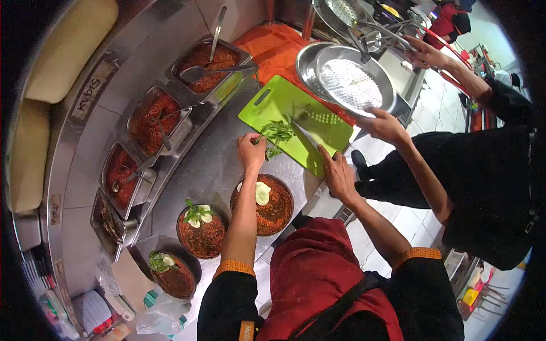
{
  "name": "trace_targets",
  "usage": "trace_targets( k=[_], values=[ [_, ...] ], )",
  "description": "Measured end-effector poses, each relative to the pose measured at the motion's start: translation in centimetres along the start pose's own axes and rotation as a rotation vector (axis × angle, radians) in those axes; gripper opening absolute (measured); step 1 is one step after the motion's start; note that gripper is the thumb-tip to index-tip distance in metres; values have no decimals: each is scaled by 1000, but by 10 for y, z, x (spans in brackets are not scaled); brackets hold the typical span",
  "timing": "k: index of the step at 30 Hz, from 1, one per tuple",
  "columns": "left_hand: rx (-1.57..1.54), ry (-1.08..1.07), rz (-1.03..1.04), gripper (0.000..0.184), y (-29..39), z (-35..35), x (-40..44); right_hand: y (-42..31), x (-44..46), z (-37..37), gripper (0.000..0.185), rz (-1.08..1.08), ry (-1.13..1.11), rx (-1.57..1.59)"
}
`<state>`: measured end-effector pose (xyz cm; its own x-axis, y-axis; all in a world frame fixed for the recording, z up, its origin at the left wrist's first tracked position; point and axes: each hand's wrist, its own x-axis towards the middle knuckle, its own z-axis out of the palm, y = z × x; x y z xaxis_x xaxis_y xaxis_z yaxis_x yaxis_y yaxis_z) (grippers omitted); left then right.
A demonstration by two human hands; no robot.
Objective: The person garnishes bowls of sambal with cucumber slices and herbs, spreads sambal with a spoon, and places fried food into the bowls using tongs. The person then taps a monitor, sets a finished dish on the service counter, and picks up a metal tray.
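A green cutting board lies on the steel counter, with a pile of leafy green herbs near its edge. My left hand is at that edge, its fingertips pinched on some of the leaves. My right hand grips a knife, whose blade lies over the board and points at the pile. Below my left hand, a bowl of red sauce carries pale cucumber slices. Beside it, another sauce bowl and a third bowl are topped with cucumber and green leaves.
Several steel containers of red sauce with ladles line the counter's back. At the right, a co-worker's hands hold a perforated steel strainer close to the board's far end. An orange cloth and a plastic bag lie nearby.
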<state>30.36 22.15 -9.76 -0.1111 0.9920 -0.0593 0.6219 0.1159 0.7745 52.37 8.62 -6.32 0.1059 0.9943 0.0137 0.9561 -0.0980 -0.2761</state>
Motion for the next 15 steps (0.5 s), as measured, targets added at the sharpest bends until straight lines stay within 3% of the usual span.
trace_targets(
  k=[2, 4, 5, 7, 11, 15],
  values=[
    [-70, 30, 2, 24, -5, -6, 1, 4, 9, 9, 64, -32, 34, 11],
    [-494, -113, -202, 21, -6, -18, -1, 0, 20, 6, 53, -77, 136, -1],
    [-496, -100, -206, 21, -6, -24, -5, -3, 26, 3, 53, -90, 133, 0],
    [-877, -164, -266, 20, 0, -40, -16, -17, 43, -4, 51, -186, 255, 63],
    [-1012, -152, -290, 22, 13, -70, -41, -47, 88, 1, 41, -483, 233, 158],
    [-1212, -98, -343, 19, 12, -102, -75, -36, 120, 41, 28, -490, 50, 159]
  ],
)
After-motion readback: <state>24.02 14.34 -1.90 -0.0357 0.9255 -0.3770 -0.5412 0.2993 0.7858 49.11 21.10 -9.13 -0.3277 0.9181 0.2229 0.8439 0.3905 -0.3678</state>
